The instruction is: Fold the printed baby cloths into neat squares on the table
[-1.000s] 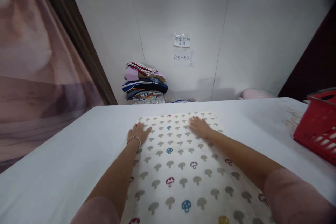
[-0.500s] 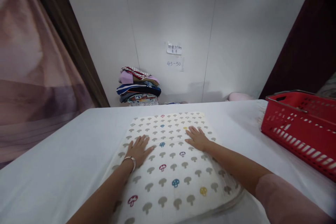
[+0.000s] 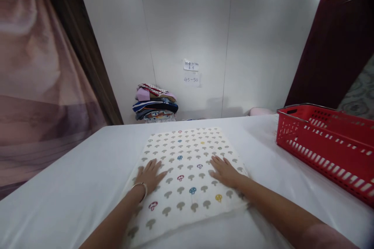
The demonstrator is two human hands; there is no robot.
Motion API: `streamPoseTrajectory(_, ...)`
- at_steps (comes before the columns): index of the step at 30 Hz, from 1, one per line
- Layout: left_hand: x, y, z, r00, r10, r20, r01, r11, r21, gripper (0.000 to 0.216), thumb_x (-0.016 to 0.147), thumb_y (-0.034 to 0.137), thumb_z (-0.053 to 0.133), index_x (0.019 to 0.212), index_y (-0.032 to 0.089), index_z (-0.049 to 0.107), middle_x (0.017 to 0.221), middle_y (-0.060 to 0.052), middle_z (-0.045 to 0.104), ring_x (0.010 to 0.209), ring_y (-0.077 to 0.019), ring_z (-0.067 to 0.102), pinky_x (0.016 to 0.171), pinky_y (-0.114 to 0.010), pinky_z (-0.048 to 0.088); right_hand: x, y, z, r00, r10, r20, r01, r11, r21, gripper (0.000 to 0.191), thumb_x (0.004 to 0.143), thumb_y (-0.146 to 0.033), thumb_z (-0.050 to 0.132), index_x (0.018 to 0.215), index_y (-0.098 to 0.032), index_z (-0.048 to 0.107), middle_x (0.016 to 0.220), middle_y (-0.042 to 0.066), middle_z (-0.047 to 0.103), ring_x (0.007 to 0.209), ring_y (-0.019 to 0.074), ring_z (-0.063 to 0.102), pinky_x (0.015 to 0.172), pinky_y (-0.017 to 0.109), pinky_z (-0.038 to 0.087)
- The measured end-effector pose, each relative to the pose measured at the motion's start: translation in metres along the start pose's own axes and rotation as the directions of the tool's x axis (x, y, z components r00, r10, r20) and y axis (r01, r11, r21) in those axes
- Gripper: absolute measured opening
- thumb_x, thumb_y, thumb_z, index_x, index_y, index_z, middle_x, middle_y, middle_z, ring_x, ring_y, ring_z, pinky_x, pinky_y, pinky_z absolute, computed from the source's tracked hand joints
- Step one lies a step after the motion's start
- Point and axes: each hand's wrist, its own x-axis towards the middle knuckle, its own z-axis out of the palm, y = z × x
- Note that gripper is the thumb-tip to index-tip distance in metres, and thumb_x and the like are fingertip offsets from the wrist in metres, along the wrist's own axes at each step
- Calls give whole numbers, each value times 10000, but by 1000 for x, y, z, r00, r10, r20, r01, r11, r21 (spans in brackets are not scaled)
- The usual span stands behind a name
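Note:
A cream cloth (image 3: 187, 171) printed with grey, red, blue and yellow mushrooms lies spread in front of me on the white-covered table. Flat on its left side rests my left hand (image 3: 149, 177), fingers apart, with a light bracelet at the wrist. My right hand (image 3: 224, 170) is pressed on the right side of the cloth, its fingers also spread. Neither hand grips anything. The cloth's near edge runs a little slanted between my forearms.
A red plastic basket (image 3: 327, 144) stands on the right of the white table (image 3: 73, 175). Folded clothes (image 3: 156, 103) are stacked beyond the far edge. Two paper notes (image 3: 191, 73) are stuck to the wall. A pinkish curtain (image 3: 41, 85) hangs at left.
Both hands have slid back over the cloth towards me, still flat. The cloth's near edge lies flatter and farther from me in view. The camera view has tilted up slightly.

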Motion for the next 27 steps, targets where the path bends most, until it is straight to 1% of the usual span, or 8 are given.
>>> streamPoseTrajectory(5, -67, -32, -2, 994, -104, 32, 103, 995, 5, 641, 835, 515, 276, 1398, 213, 231, 1471, -38, 140, 1355, -238, 100, 1065, -505, 133, -60, 11, 4, 999, 35, 21, -36, 996, 77, 633, 867, -539, 286, 1402, -201, 249, 1473, 51, 142, 1355, 217, 72, 1087, 422, 84)
streamPoseTrajectory(8, -98, -49, 1, 990, -136, 48, 138, 990, -38, 648, 833, 515, 270, 1403, 211, 213, 1470, -16, 144, 1354, -230, 102, 1075, -494, 137, -91, 11, 8, 997, 74, -8, -73, 992, 99, 593, 868, -520, 308, 1376, -216, 314, 1461, 46, 177, 1348, 220, 124, 1086, 437, 97)
streamPoseTrajectory(10, -115, -57, 4, 990, -142, 4, 142, 986, -84, 627, 833, 496, 281, 1386, 200, 273, 1460, -25, 194, 1346, -232, 145, 1078, -483, 161, -109, 10, 11, 994, 100, -51, -95, 991, 95, 564, 872, -511, 312, 1351, -219, 367, 1449, 48, 215, 1339, 223, 166, 1085, 445, 116)
streamPoseTrajectory(13, -136, -63, 9, 982, -160, -105, 138, 972, -192, 572, 828, 466, 308, 1302, 170, 430, 1397, -56, 356, 1305, -221, 280, 1076, -427, 231, -126, 7, 18, 991, 87, -106, -77, 993, 92, 528, 884, -488, 316, 1328, -217, 408, 1421, 58, 290, 1323, 236, 221, 1079, 473, 149)
streamPoseTrajectory(18, -172, -52, 10, 904, -329, -272, 190, 880, -434, 478, 816, 474, 375, 1128, 179, 586, 1204, -45, 576, 1131, -195, 511, 1005, -336, 382, -127, -8, 30, 987, -87, -137, 97, 993, 68, 466, 888, -450, 357, 1286, -233, 466, 1353, 62, 419, 1284, 247, 313, 1056, 490, 235)
streamPoseTrajectory(20, -186, -43, 10, 883, -338, -325, 149, 860, -488, 424, 817, 468, 411, 1071, 198, 616, 1130, -34, 620, 1067, -189, 553, 960, -335, 430, -121, -19, 36, 969, -190, -158, 198, 979, 37, 429, 882, -427, 391, 1255, -245, 500, 1334, 63, 446, 1260, 249, 355, 1039, 482, 277)
streamPoseTrajectory(24, -206, -32, 8, 895, -155, -418, -39, 906, -421, 315, 792, 432, 517, 984, 225, 656, 1096, -37, 628, 1035, -198, 558, 926, -367, 460, -104, -45, 47, 900, -377, -219, 376, 925, -45, 372, 878, -362, 423, 1212, -241, 534, 1321, 84, 460, 1223, 253, 404, 997, 470, 341)
streamPoseTrajectory(27, -214, -31, 7, 894, -55, -445, -105, 939, -327, 284, 770, 383, 576, 999, 233, 654, 1115, -50, 615, 1041, -214, 543, 907, -399, 468, -90, -64, 49, 841, -485, -239, 480, 873, -83, 342, 876, -301, 427, 1190, -223, 539, 1297, 94, 482, 1200, 245, 421, 963, 433, 384)
